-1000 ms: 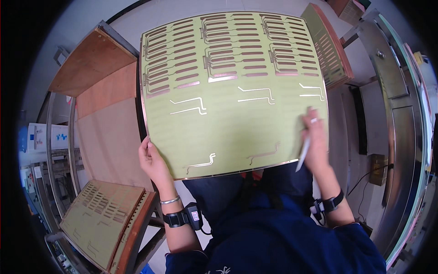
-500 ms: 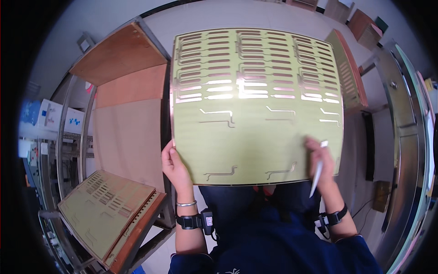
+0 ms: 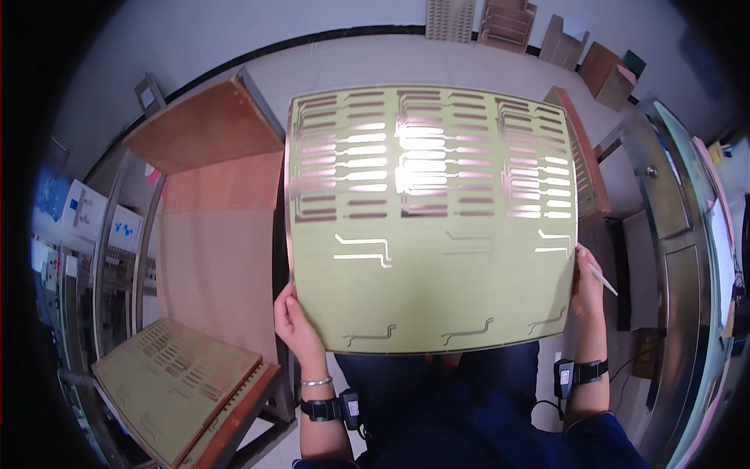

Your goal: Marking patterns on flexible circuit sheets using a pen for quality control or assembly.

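Observation:
A large yellow-green circuit board panel (image 3: 426, 281) with copper-coloured tracks is held up in front of me, tilted so that light glares off its upper tracks. My left hand (image 3: 300, 324) grips its left edge near the lower corner, thumb on the face. On the opposite edge, my right hand (image 3: 587, 291) is closed round the side, its fingers partly hidden. A thin white pen-like tool (image 3: 605, 280) sticks out of that same hand, pointing down and right; its exact kind is unclear.
Similar panels lie stacked (image 3: 168, 391) on a slanted wooden rack (image 3: 219, 258) at my left. Another wooden rack (image 3: 587, 156) stands behind the panel at right. A metal cabinet (image 3: 680, 250) borders the right side, and wooden boxes (image 3: 605, 74) stand along the far wall.
My right hand has moved from over the panel's face to its right edge, carrying the white tool. In the picture the panel sits lower, and its glare has spread.

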Action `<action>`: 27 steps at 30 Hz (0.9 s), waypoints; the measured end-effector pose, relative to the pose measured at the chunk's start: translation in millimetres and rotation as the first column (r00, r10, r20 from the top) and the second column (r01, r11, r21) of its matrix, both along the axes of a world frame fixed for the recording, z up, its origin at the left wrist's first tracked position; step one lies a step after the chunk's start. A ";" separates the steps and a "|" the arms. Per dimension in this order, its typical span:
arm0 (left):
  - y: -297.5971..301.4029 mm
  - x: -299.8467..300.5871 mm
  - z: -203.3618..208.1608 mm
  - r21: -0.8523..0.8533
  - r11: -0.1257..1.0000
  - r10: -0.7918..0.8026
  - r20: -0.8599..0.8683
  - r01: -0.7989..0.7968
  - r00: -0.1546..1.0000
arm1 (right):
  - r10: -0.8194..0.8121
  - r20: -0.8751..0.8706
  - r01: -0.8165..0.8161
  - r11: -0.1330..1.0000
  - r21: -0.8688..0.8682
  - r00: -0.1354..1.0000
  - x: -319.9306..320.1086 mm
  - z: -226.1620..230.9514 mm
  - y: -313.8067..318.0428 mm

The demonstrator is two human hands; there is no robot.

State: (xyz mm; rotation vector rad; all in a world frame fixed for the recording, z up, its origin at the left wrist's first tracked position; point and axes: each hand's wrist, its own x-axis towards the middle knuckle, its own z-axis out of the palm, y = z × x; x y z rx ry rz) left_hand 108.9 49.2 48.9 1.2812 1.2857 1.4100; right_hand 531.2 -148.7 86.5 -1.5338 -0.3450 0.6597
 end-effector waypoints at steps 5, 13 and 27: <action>0.3 1.7 2.5 0.005 0.999 0.043 0.014 -0.043 0.999 | 0.039 -0.005 -0.039 0.996 0.077 0.999 3.6 17.1 5.2; -1.8 6.2 8.8 0.030 0.997 0.063 0.047 -0.065 0.997 | 0.028 0.023 -0.032 0.973 0.227 0.999 10.0 43.4 9.4; 42.9 -13.8 44.3 -0.288 0.874 -0.295 0.327 0.392 0.898 | -0.144 0.119 0.085 0.910 0.405 0.982 13.8 43.6 5.6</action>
